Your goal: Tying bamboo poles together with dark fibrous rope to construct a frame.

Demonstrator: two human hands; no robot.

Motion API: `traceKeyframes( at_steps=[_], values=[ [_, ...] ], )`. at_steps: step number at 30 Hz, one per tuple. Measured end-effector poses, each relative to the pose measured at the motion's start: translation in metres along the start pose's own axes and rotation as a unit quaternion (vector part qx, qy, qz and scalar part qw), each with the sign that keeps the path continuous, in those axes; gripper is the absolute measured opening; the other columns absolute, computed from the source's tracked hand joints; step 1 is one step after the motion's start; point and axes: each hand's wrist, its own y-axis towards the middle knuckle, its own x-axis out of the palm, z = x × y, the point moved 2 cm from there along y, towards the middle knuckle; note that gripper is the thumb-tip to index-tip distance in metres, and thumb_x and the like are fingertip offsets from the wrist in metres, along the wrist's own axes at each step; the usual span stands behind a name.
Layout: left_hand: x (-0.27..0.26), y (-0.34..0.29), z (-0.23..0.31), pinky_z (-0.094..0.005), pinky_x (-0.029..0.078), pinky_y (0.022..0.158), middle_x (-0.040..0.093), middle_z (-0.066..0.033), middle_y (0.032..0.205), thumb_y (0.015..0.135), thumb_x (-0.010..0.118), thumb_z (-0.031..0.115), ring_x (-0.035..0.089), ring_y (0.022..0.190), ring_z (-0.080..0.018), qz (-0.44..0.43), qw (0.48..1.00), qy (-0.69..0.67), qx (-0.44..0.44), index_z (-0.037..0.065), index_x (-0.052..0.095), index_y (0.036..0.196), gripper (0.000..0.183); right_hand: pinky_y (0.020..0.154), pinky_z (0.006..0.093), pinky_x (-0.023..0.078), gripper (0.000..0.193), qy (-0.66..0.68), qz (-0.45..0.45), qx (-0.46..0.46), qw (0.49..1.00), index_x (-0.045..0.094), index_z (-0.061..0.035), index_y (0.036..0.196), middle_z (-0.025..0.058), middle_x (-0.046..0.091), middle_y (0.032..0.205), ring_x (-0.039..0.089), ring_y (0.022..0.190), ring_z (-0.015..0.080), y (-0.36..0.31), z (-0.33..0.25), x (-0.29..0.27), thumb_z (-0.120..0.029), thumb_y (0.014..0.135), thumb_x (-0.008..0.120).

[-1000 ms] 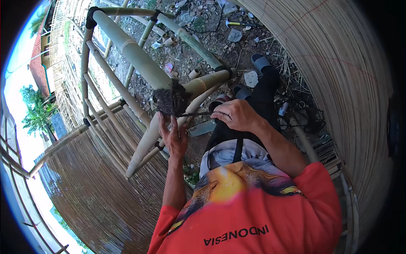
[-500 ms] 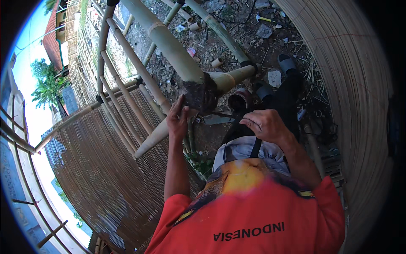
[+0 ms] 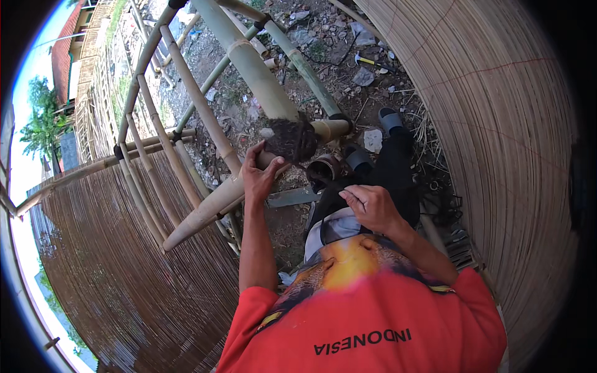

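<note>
Dark cord binding point(image 3: 292, 140) touched by left hand point(image 3: 260, 179).

We saw bare dirt ground point(image 3: 249, 105) carrying everything. On it lay scattered stones point(image 3: 363, 76), a pale flat scrap point(image 3: 373, 140), a yellow-handled hammer point(image 3: 367, 60), dry straw point(image 3: 429, 124) and a grey flat strip point(image 3: 292, 198). The bamboo frame point(image 3: 186, 87) stood on it, woven mats point(image 3: 497, 124) beside.

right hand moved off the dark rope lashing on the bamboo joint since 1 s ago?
Yes. The right hand has drawn back toward the body, away from the dark fibre rope lashing.
</note>
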Motion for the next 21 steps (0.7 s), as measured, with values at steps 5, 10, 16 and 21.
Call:
traceKeyframes(
  at_steps=[5,10,16,21],
  values=[
    [-0.006,0.002,-0.013,-0.0363,0.047,0.107,0.061,-0.0131,0.137,0.082,0.090,0.028,0.058,0.126,-0.0221,-0.010,0.999,0.038,0.005,0.003,0.057,0.141,0.072,0.067,0.0449,0.056,0.018,0.008,0.031,-0.008,0.999,0.075,-0.0056,0.096,0.0153,0.073,0.085,0.071,0.078,0.0371,0.009,0.042,0.003,-0.023,0.097,0.070],
    [0.006,0.006,0.015,-0.0475,0.046,0.109,0.055,-0.0206,0.141,0.062,0.097,0.044,0.056,0.130,-0.0364,-0.043,0.980,0.166,0.099,0.007,0.052,0.149,0.105,0.067,0.0446,0.056,0.021,-0.016,0.071,-0.020,0.997,0.075,-0.0069,0.097,0.0148,0.074,0.085,0.072,0.079,0.0357,0.037,0.098,0.007,-0.027,0.096,0.071],
    [0.047,0.001,0.043,-0.0537,0.043,0.112,0.048,-0.0259,0.144,0.046,0.102,0.052,0.050,0.134,-0.0448,0.009,0.921,0.374,0.110,0.008,0.013,0.165,0.155,0.063,0.0429,0.054,0.016,-0.059,0.070,-0.093,0.991,0.073,-0.0100,0.091,0.0100,0.067,0.076,0.069,0.073,0.0324,0.081,0.128,0.007,-0.026,0.092,0.074],
    [0.059,0.008,0.024,-0.0534,0.039,0.116,0.043,-0.0272,0.153,0.049,0.103,0.046,0.044,0.142,-0.0435,0.026,0.920,0.365,0.143,0.004,0.015,0.163,0.150,0.061,0.0417,0.055,0.009,-0.073,0.057,-0.107,0.990,0.074,-0.0125,0.090,0.0081,0.065,0.073,0.070,0.070,0.0302,0.109,0.127,-0.008,-0.022,0.088,0.075]
  ],
)
